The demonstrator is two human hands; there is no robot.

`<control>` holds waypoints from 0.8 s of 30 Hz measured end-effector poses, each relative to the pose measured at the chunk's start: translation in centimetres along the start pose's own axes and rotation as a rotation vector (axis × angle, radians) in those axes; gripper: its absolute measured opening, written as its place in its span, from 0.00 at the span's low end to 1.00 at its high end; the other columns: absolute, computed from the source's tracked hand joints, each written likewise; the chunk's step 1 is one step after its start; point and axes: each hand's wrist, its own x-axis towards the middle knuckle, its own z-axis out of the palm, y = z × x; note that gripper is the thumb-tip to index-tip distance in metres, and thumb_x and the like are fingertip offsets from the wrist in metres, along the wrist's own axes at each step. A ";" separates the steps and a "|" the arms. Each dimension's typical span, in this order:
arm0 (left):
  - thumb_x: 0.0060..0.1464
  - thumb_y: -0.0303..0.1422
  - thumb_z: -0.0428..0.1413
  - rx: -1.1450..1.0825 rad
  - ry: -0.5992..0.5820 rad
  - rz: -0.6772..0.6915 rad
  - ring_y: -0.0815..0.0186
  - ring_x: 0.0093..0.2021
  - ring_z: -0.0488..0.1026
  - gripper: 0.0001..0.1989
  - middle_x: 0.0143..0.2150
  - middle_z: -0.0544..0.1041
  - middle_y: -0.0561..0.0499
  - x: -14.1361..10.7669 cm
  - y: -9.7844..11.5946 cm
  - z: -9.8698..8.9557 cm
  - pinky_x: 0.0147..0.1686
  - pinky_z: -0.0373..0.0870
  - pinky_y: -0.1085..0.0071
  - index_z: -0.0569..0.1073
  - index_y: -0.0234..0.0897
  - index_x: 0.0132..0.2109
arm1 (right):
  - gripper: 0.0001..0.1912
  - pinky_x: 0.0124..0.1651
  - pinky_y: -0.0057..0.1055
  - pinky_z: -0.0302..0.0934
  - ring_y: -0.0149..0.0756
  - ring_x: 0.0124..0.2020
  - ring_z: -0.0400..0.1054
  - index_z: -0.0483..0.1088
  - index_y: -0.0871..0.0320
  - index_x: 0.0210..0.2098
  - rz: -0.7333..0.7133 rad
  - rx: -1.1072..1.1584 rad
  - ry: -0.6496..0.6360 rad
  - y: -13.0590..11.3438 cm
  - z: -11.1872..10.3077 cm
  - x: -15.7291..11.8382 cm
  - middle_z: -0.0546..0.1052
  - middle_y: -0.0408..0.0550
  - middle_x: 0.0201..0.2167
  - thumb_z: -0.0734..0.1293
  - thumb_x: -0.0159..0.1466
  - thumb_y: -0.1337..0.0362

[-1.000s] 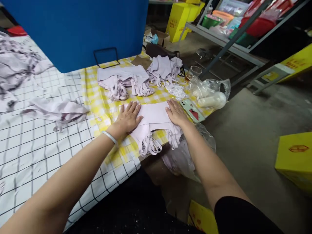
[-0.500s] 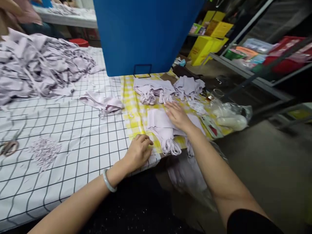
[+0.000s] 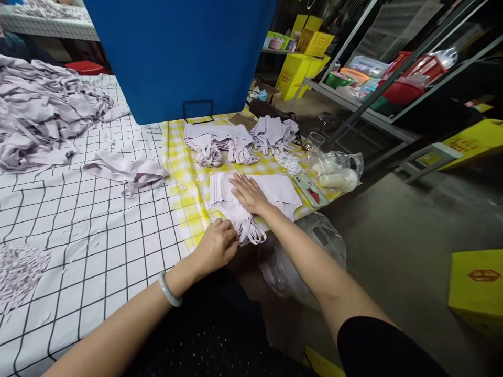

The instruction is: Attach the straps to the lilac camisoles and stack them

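Observation:
A stack of pale lilac fabric pieces (image 3: 275, 189) lies on the yellow checked cloth near the table edge, its looped straps (image 3: 251, 230) hanging toward me. Flat on the stack, with fingers spread, rests my right hand (image 3: 248, 193). My left hand (image 3: 218, 243), with a pale bangle at the wrist, has its fingers curled at the stack's near left corner, by the straps; whatever they pinch is hidden. Behind are a second neat stack (image 3: 218, 137) and a looser bunch (image 3: 275, 131) of the same fabric. A single crumpled piece (image 3: 128, 170) lies to the left.
A big fabric heap (image 3: 43, 110) covers the back left, with small scraps (image 3: 21, 272) nearer. A blue panel (image 3: 181, 57) stands behind the stacks. At right are a phone (image 3: 310, 191), a plastic bag with white spools (image 3: 338, 175), shelving (image 3: 365, 112) and yellow boxes (image 3: 475, 283).
The view has swung right. My right hand has come down flatter on the stack, whose upper piece now lies smoother. My left hand has moved closer to the straps.

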 end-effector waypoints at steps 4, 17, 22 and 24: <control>0.60 0.33 0.57 0.152 -0.072 -0.016 0.54 0.44 0.66 0.06 0.42 0.73 0.43 0.2 -0.1 -0.8 0.41 0.64 0.58 0.74 0.35 0.38 | 0.30 0.74 0.48 0.33 0.45 0.75 0.40 0.55 0.56 0.71 0.003 0.004 0.020 0.1 0.2 0.0 0.50 0.48 0.74 0.48 0.74 0.52; 0.57 0.37 0.56 -0.657 -0.123 -0.221 0.66 0.32 0.65 0.11 0.30 0.69 0.52 1.4 -0.6 -2.9 0.35 0.64 0.68 0.69 0.36 0.29 | 0.30 0.74 0.48 0.34 0.45 0.75 0.40 0.54 0.54 0.71 -0.002 0.001 0.021 0.0 0.1 0.1 0.49 0.47 0.74 0.48 0.74 0.52; 0.53 0.28 0.57 -0.488 -0.034 -0.254 0.61 0.40 0.70 0.01 0.37 0.73 0.47 -1.2 -0.1 -1.9 0.44 0.67 0.65 0.73 0.36 0.35 | 0.29 0.72 0.50 0.39 0.46 0.74 0.42 0.54 0.56 0.71 -0.022 -0.074 0.024 0.3 0.4 -0.8 0.51 0.49 0.74 0.48 0.74 0.55; 0.55 0.29 0.57 -0.529 0.021 -0.269 0.59 0.46 0.71 0.06 0.42 0.74 0.46 -2.8 -0.5 -3.0 0.49 0.68 0.63 0.75 0.37 0.41 | 0.29 0.70 0.53 0.44 0.50 0.73 0.46 0.57 0.58 0.69 -0.018 -0.118 -0.012 -0.1 0.1 -0.7 0.54 0.53 0.73 0.51 0.73 0.56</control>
